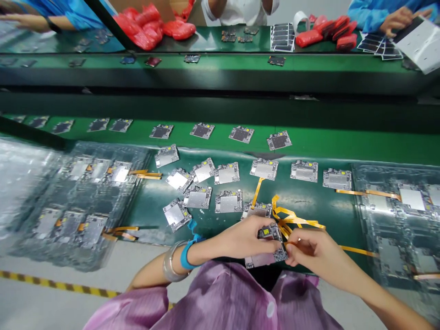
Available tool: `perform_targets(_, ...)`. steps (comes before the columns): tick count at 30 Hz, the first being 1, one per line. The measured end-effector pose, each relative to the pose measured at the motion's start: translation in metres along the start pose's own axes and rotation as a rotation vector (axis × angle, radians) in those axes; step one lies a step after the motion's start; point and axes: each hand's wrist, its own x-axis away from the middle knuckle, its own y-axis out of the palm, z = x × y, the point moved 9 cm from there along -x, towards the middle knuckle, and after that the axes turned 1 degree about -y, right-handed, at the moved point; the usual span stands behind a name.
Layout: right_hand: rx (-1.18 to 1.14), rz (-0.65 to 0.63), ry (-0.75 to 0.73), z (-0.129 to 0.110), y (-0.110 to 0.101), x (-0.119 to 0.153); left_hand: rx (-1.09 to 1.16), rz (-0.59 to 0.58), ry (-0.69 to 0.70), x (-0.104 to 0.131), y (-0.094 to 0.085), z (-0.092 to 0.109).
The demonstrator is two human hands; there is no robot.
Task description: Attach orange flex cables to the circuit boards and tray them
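Observation:
My left hand (240, 240) is closed on a circuit board (263, 260) with a silver plate and a yellow sticker, held at the table edge nearest my body. At the board's right edge, my right hand (311, 250) has its fingers pinched together; what they hold is too small to make out. Just beyond my hands lies a loose pile of orange flex cables (292, 217). Several silver-plated boards (228, 200) lie on the green table (151, 206), and one orange strip (257, 192) stretches between two of them.
Clear plastic trays with boards and orange cables stand at left (118, 201) and right (374, 233). Dark-faced boards (202, 130) line the green belt (316, 146) beyond. Across it are red bags (146, 27), black sheets (282, 37) and other people's hands (398, 20).

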Motion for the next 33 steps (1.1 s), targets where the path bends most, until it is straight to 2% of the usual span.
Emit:
perform_targets(5,-0.054,-0.006,0.014,0.003,-0.001,0.001,-0.017,0.001,-0.014,0.0,0.0,0.003)
perform_targets(11,-0.192,0.084,0.01,0.009,-0.001,0.001,0.02,0.024,-0.001,0.0,-0.003,0.006)
perform_targets(21,-0.013,0.06,-0.083,-0.003,-0.008,0.009,0.047,-0.043,0.008,-0.003,0.007,0.014)
perform_targets(28,0.108,0.097,-0.187,-0.014,-0.013,0.013,-0.132,-0.109,-0.047,-0.008,0.007,0.018)
perform_targets(32,0.216,0.128,-0.226,-0.019,-0.016,0.018,-0.17,-0.065,-0.063,-0.016,0.007,0.018)
perform_targets(33,0.268,0.173,-0.25,-0.019,-0.017,0.022,-0.154,-0.047,-0.065,-0.02,0.008,0.017)
